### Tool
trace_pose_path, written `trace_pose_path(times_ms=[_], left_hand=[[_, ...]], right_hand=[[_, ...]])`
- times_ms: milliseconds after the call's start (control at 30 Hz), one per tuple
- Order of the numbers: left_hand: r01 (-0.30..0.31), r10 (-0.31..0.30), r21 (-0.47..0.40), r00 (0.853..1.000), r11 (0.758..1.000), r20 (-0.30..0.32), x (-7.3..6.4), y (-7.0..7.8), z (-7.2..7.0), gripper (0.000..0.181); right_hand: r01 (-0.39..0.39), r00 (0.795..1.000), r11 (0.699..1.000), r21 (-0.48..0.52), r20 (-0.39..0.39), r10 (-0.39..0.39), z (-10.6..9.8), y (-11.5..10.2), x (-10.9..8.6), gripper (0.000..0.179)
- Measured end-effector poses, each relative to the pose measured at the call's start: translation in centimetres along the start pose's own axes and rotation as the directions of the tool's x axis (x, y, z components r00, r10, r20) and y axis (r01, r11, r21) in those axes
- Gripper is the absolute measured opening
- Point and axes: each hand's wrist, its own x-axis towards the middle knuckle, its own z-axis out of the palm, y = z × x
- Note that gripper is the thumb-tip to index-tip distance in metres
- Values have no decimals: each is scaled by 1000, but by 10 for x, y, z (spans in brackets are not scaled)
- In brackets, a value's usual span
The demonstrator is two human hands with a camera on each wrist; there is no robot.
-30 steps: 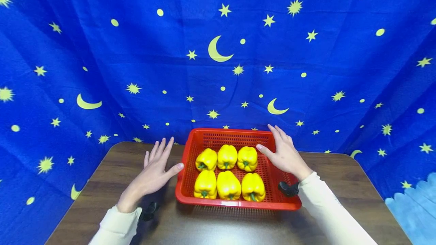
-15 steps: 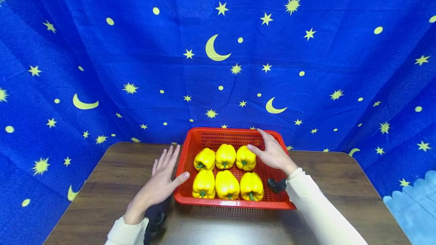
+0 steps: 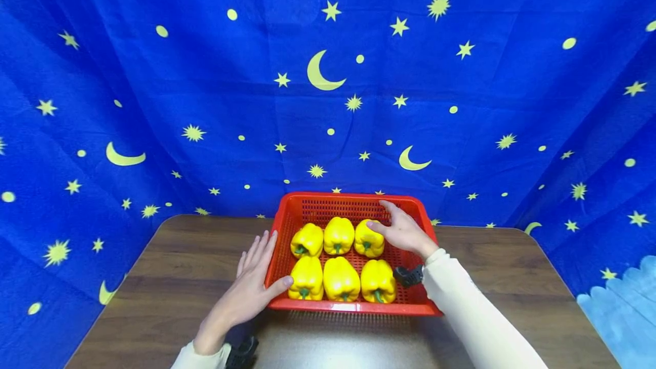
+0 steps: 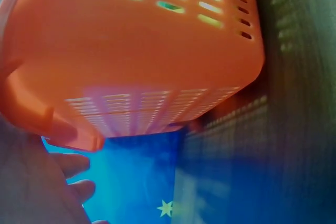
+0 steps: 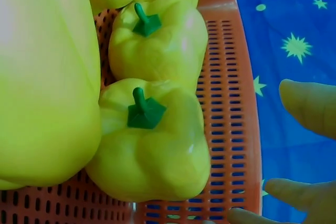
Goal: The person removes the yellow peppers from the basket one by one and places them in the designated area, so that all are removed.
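Right hand (image 3: 404, 233) spread, empty | partly hides back-right pepper (image 3: 368, 244) | left hand (image 3: 247, 285) straight-fingered, basket (image 3: 353, 307) contact unclear

Left hand (image 3: 248, 281) has come in close to the 9 o'clock side of the red basket (image 3: 379, 308), thumb dropping to 8 o'clock; right hand (image 3: 405, 233) has shifted toward 9 o'clock, thumb now overlapping the yellow pepper (image 3: 369, 242) at 1 o'clock

Sleeves (image 3: 476, 306) cropped in head view, basket (image 4: 105, 45) in wrist views
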Motion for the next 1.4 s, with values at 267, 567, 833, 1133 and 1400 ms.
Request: trace_pose_path(times_ms=[267,567,833,1133,1400], left_hand=[[-19,19,-8,1000,1000,-20,-2,-2,1,111],[-29,28,-49,999,998,-28,0,-4,4,122],[-1,-1,-90,1000,996,-24,-2,-2,5,125],[16,-19,-119,999,993,-29,-4,-2,6,123],[10,-15,-109,999,994,-42,-3,-4,9,123]], right_hand=[[-68,996,996,56,63,65,3,1,3,77],[-41,995,999,-9,95,42,11,2,9,77],[-16,994,991,-131,103,30,17,-1,11,75],[10,989,981,-193,145,19,20,1,16,74],[27,979,965,-261,203,27,18,0,21,71]])
